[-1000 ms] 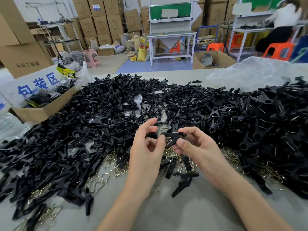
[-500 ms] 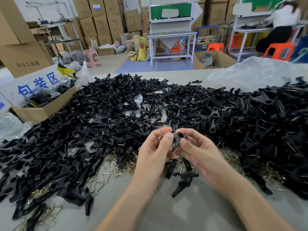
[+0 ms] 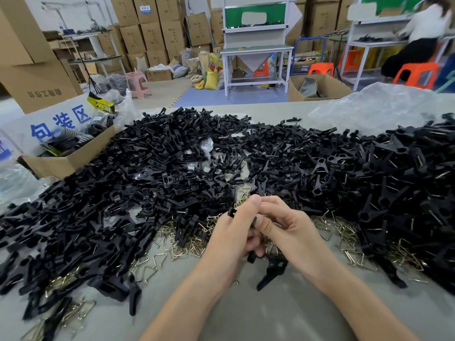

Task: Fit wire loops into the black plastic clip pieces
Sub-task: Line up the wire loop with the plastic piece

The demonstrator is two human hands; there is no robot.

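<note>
My left hand (image 3: 236, 230) and my right hand (image 3: 288, 227) are pressed together over the table's near middle, both gripping one black plastic clip piece (image 3: 253, 221). Only slivers of it show between the fingers, plus a black tip (image 3: 231, 212) beside my left thumb. Any wire loop in the clip is hidden by my fingers. A huge pile of black clip pieces (image 3: 172, 168) covers the table from left to right. Loose brass-coloured wire loops (image 3: 182, 247) lie scattered just beyond and beside my hands.
An assembled black clip (image 3: 270, 271) lies under my wrists on the grey table (image 3: 270, 316). A cardboard box (image 3: 64, 161) of packaged goods stands at the left, a clear plastic bag (image 3: 376, 107) at the back right. A person works at a far bench (image 3: 426, 23).
My hands have closed together around the clip. It was held out flat between the fingertips a second ago and is now turned upright and mostly covered. Both hands dropped slightly toward me.
</note>
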